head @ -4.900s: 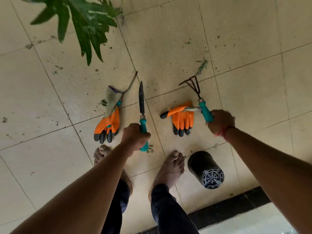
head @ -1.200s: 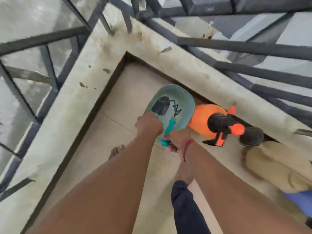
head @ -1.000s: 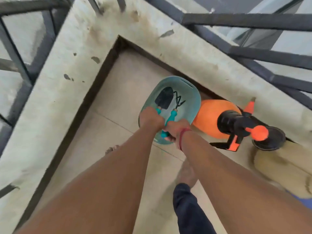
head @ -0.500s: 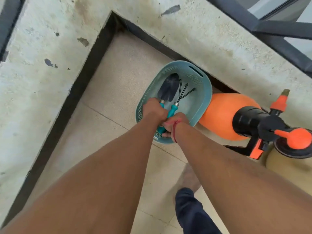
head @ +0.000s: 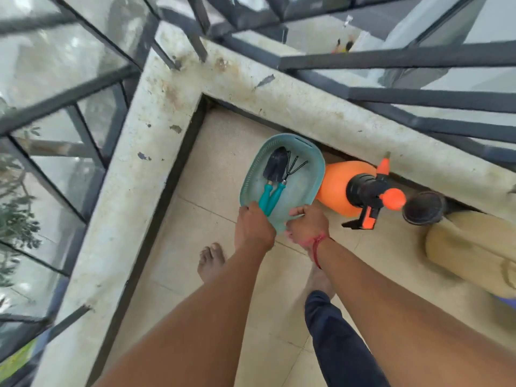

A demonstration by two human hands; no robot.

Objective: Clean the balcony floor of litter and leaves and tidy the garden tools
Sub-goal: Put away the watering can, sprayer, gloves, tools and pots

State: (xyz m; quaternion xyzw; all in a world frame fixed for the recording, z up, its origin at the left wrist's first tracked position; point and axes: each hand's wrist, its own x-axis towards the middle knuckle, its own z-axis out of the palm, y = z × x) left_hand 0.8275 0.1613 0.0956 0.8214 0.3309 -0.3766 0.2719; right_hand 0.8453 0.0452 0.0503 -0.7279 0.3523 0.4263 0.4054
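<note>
A teal mesh basket [head: 312, 174] stands on the floor tiles in the balcony corner. In it lie a black trowel [head: 275, 167] and a black hand rake [head: 296, 166], both with teal handles, side by side, heads pointing away from me. My left hand [head: 252, 227] hovers over the basket's near rim, just at the end of the trowel handle, fingers loosely curled, gripping nothing I can see. My right hand [head: 307, 223], red thread at the wrist, rests its fingers on the near rim beside it.
An orange pressure sprayer [head: 337, 188] with a black and orange pump top stands right of the basket, against the concrete ledge [head: 134, 169]. A black pot [head: 423, 208] and a tan sack [head: 469, 255] lie further right. Dark railing bars run above the ledge. My bare feet are on the tiles.
Both hands have let go of the trowel and rake, which now lie in the basket, and have drawn back to its near rim. The view has pulled up and away.
</note>
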